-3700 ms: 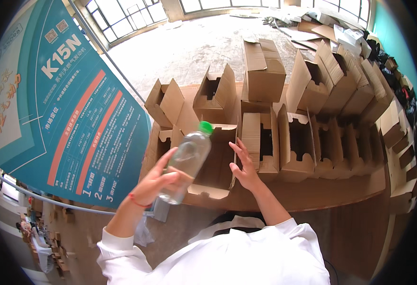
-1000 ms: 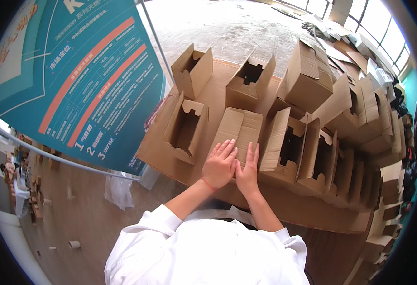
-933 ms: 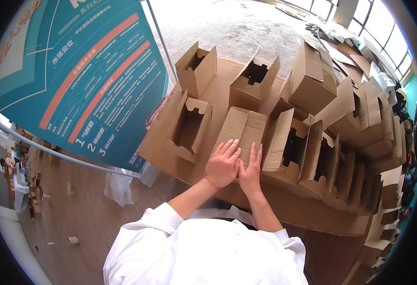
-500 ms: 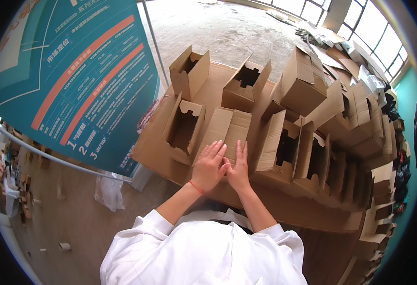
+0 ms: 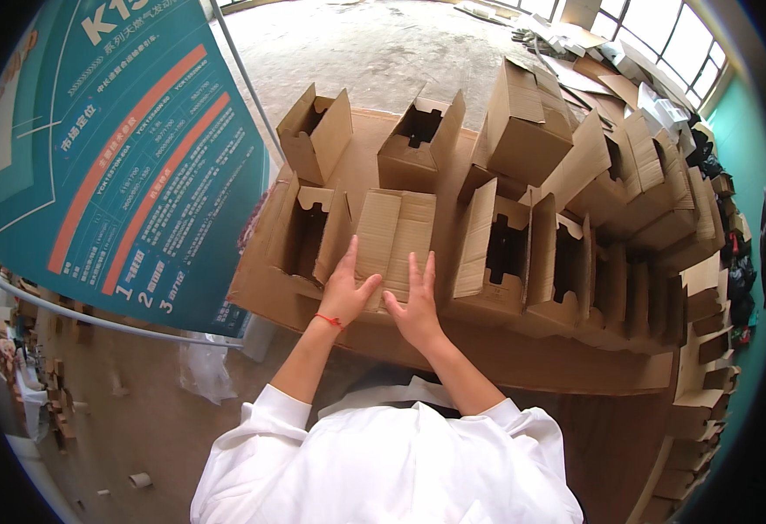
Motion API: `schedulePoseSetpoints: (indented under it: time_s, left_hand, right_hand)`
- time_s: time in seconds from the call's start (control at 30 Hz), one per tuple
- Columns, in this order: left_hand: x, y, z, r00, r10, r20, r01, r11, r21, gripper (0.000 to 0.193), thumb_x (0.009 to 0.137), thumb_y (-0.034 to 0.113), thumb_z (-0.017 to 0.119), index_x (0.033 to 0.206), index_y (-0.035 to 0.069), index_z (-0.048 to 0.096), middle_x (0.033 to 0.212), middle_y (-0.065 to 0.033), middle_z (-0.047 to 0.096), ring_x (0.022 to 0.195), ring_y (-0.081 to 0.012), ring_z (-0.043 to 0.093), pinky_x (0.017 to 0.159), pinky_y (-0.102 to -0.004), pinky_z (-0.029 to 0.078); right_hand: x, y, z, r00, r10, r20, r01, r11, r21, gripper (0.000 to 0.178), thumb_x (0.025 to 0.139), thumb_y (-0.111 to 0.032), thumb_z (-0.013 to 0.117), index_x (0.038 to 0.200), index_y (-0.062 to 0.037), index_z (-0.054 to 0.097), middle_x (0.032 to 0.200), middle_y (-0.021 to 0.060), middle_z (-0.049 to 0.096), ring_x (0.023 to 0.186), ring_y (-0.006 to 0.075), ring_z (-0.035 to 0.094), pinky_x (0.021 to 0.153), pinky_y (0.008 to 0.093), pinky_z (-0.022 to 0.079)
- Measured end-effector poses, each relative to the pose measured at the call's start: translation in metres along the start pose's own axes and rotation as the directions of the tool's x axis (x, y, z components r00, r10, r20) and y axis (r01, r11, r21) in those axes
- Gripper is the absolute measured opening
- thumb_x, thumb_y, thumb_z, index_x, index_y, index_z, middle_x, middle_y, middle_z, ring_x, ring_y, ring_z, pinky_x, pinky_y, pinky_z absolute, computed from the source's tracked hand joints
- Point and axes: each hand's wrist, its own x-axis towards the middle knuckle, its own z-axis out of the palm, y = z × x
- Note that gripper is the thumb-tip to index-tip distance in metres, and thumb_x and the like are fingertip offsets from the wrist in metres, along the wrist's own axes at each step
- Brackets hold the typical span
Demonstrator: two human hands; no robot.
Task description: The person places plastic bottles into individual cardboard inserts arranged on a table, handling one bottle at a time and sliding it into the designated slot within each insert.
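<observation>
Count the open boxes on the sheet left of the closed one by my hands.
2: the near box beside the closed box, and the far box behind the near one. None there looks hidden.

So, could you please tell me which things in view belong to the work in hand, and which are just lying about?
Seemingly part of the work:
left hand and right hand
closed-top carton before them
open cartons around it

Apparently just lying about:
clear plastic bag
short white tube
cardboard scrap heap at the back
</observation>
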Motion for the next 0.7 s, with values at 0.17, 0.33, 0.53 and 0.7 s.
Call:
schedulePoseSetpoints:
  time_s: [0.17, 0.33, 0.53, 0.7]
  left_hand:
    - [-0.001, 0.004, 0.001, 0.998, 0.043, -0.048, -0.038, 0.995, 0.093, 0.078, 0.085, 0.021, 0.069, 0.147, 0.003, 0.026, 0.14, -0.024, 0.044, 0.13, -0.0334, 0.043, 0.106, -0.0364, 0.036]
    - [0.003, -0.011, -0.017, 0.993, 0.069, -0.095, -0.065, 0.997, 0.045, 0.073, 0.085, 0.021, 0.067, 0.144, -0.001, 0.03, 0.138, -0.0249, 0.045, 0.13, -0.0352, 0.043, 0.105, -0.0384, 0.037]
    - [0.004, -0.005, -0.013, 0.972, 0.152, -0.177, 0.006, 0.743, 0.67, 0.067, 0.091, 0.05, 0.05, 0.146, 0.014, 0.036, 0.151, -0.0204, 0.026, 0.136, -0.0401, 0.031, 0.109, -0.0493, 0.028]
    - [0.0, 0.007, 0.0, 0.984, 0.138, -0.116, 0.006, 0.617, 0.787, 0.069, 0.088, 0.057, 0.05, 0.146, 0.022, 0.037, 0.153, -0.0161, 0.025, 0.138, -0.041, 0.025, 0.107, -0.0552, 0.027]
  right_hand:
    - [-0.005, 0.02, 0.012, 0.977, 0.212, 0.021, -0.198, 0.865, 0.461, 0.093, 0.081, -0.014, 0.07, 0.15, 0.0001, 0.01, 0.146, 0.0242, 0.032, 0.13, 0.0314, 0.041, 0.106, 0.0384, 0.037]
    - [0.005, 0.004, 0.018, 0.913, 0.302, 0.274, -0.407, 0.663, 0.628, 0.095, 0.083, -0.018, 0.071, 0.149, 0.0037, 0.007, 0.141, 0.0218, 0.039, 0.125, 0.0254, 0.047, 0.1, 0.0326, 0.043]
    - [0.028, 0.027, 0.056, 0.961, 0.176, 0.212, -0.254, 0.865, 0.433, 0.096, 0.084, -0.028, 0.07, 0.147, 0.0087, 0.008, 0.147, 0.0284, 0.027, 0.135, 0.0345, 0.034, 0.11, 0.0355, 0.031]
    - [0.011, -0.005, -0.005, 0.992, 0.005, 0.129, -0.019, 0.994, 0.111, 0.071, 0.083, -0.021, 0.068, 0.141, 0.0024, 0.034, 0.147, 0.0248, 0.031, 0.138, 0.0365, 0.029, 0.112, 0.0407, 0.028]
